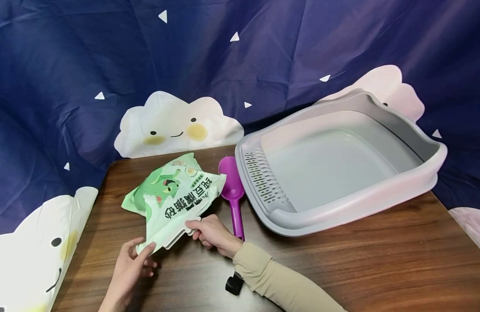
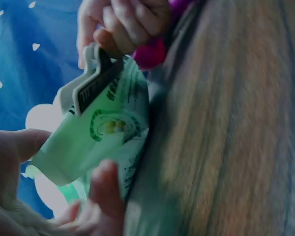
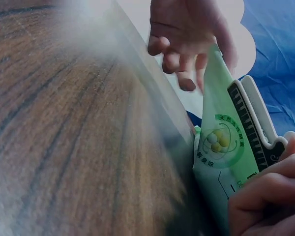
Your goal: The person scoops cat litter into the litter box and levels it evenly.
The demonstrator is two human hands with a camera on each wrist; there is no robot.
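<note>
Along the near-right edge of a pale green bag (image 1: 166, 193), the right-hand grip (image 1: 212, 233) is closed, with thumb and curled fingers pinching one end of a white clip (image 3: 259, 110). The clip has a dark, striped face and lies across the bag's near margin. To the left, the left-hand grip (image 1: 131, 260) is loose and partly spread, its thumb against the bag's near corner and its fingers relaxed on the other side.

The bag rests on the left part of a brown wood-grain surface (image 1: 361, 260), plump at its far-left side and flatter toward the hands, and bears a green cartoon creature and dark characters. Just right of it lies a purple scoop (image 1: 231, 182), bowl far and handle near; the bag's right corner overlaps the bowl in the head view, though contact cannot be judged.

Beyond the scoop, at the right, stands a large grey tray (image 1: 329, 160) with a high far-right wall and a slotted panel along its left end. A beige sleeve (image 1: 290, 277) covers the right forearm, with a small black object (image 1: 234, 284) beside its cuff. Behind everything hangs a dark blue backdrop (image 1: 263, 52) with white triangles and smiling clouds.
</note>
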